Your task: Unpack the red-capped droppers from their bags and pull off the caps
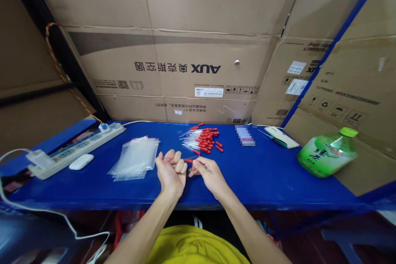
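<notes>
In the head view, the single view supplied, a slender red-ended piece [189, 160] was seen in the narrow gap between two bare hands above a blue tabletop [266, 177]. Its long axis was laid nearly crosswise, from the knuckles of the left hand [171, 171] toward the fingertips of the right hand [210, 175], and both hands were placed about equally near it. A thin pale strand [194, 157] was drawn across the same gap, just beyond the piece. The fingers of the left hand were curled tightly inward, with the wrist turned upward; what was enclosed there could not be told. By the right hand, thumb and forefinger were brought together at the strand's far end, in what was judged a fine pinch. Whether strand and piece were joined could not be made out.

Straight ahead of the right hand, and ahead to the right of the left, a pile of red-ended clear sticks [201, 138] was spread, most with red ends pointed rightward and long axes set roughly crosswise. The nearest red end was left just beyond the right fingertips. Just beside the left hand, on its outer side, a stack of clear plastic zip bags [134, 159] was laid flat.
</notes>
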`<state>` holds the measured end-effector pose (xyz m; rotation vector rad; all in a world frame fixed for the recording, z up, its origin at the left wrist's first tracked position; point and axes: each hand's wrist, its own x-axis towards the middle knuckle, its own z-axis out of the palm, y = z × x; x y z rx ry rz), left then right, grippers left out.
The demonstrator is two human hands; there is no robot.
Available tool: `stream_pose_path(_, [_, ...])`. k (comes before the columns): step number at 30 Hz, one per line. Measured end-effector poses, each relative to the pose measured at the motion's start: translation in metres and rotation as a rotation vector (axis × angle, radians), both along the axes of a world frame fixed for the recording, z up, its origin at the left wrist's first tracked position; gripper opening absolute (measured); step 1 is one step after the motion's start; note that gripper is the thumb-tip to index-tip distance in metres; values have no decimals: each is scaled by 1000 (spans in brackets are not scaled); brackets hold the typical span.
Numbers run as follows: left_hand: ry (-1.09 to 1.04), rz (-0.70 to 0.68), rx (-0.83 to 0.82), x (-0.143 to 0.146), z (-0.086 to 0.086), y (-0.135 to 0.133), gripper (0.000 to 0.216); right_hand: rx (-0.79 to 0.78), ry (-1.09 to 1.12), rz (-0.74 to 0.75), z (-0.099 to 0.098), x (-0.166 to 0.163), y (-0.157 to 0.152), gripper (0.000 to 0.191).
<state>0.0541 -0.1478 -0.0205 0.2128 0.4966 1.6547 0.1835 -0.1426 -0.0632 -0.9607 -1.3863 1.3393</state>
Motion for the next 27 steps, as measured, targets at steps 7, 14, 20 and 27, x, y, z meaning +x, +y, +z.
stream_pose_path(7, [-4, 9, 1, 4, -3, 0, 41, 0, -111, -117, -1, -1, -2, 36])
stream_pose_path(14, [-14, -43, -48, 1, -5, 7, 46, 35, -155, -53, 6, 0, 6, 40])
stream_pose_path(20, [-99, -172, -75, -2, -10, 13, 44, 95, -230, -96, 6, 8, 11, 37])
stream_pose_path(27, [-122, -333, -33, -1, -8, 9, 41, 159, -287, -86, 2, 14, 5, 32])
